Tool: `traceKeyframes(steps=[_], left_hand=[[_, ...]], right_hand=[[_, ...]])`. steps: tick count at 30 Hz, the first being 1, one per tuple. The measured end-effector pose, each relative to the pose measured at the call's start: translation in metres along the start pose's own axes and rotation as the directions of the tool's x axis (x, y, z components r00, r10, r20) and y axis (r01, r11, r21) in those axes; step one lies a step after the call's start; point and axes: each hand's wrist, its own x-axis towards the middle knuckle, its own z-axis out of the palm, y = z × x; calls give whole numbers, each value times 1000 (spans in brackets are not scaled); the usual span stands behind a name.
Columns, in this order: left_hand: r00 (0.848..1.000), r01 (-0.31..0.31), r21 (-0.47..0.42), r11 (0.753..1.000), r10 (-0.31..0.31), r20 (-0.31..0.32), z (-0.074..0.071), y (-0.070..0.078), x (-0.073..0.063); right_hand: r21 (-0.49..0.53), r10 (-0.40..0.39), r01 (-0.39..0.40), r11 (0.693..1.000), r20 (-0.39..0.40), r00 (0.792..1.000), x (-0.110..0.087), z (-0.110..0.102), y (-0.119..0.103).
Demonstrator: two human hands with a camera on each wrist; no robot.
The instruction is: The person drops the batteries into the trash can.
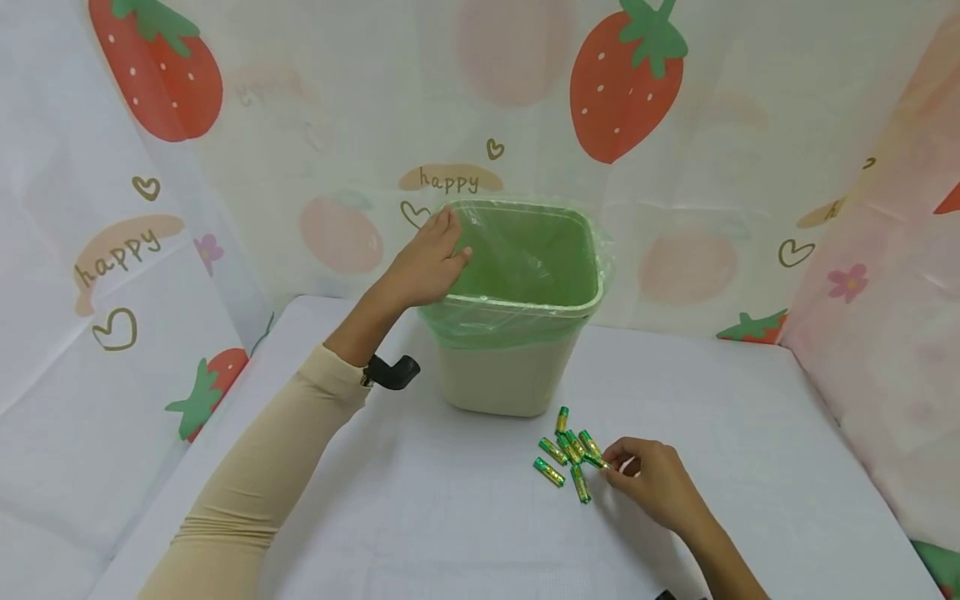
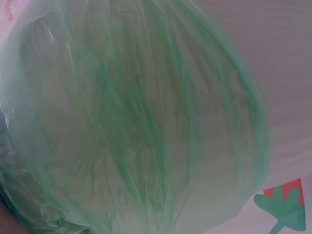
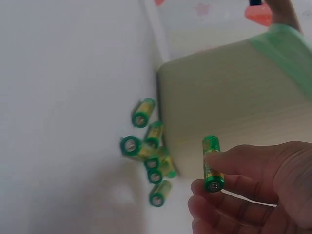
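Observation:
In the head view my left hand (image 1: 431,258) rests on the left rim of a pale trash bin (image 1: 498,375), its fingers along the edge and its thumb over the opening. The bin is lined with a clear green trash bag (image 1: 517,325), folded over the rim; the bag (image 2: 146,117) fills most of the left wrist view. My right hand (image 1: 656,483) pinches a green and gold battery (image 3: 213,163) between thumb and fingers. Several like batteries (image 1: 550,472) lie in a loose cluster on the table, left of this hand and in front of the bin.
The table (image 1: 420,517) has a white cloth. Behind it and at both sides hang printed curtains (image 1: 360,108) with strawberries, hearts and lettering. The bin stands near the table's back edge. A black wrist mount (image 1: 393,372) juts from the left sleeve.

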Motion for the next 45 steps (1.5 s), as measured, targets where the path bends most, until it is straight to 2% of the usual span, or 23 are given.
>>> traceKeyframes(steps=[14,25,35,45], left_hand=[[1000,0,-8,1000,0,-6,1,-1,-1],[1000,-2,-4,1000,2,16,1,-3,2],[1000,0,-8,1000,0,10,1,-1,1],[1000,5,-7,1000,-5,10,0,-1,1]], right_hand=[[-48,-111,109,993,-44,993,-9,-15,-34],[-56,-209,204,977,-92,974,-13,-25,-54],[-37,-301,299,954,-130,945,-14,-35,-74],[-64,-394,388,919,-165,904,-13,-48,-102]])
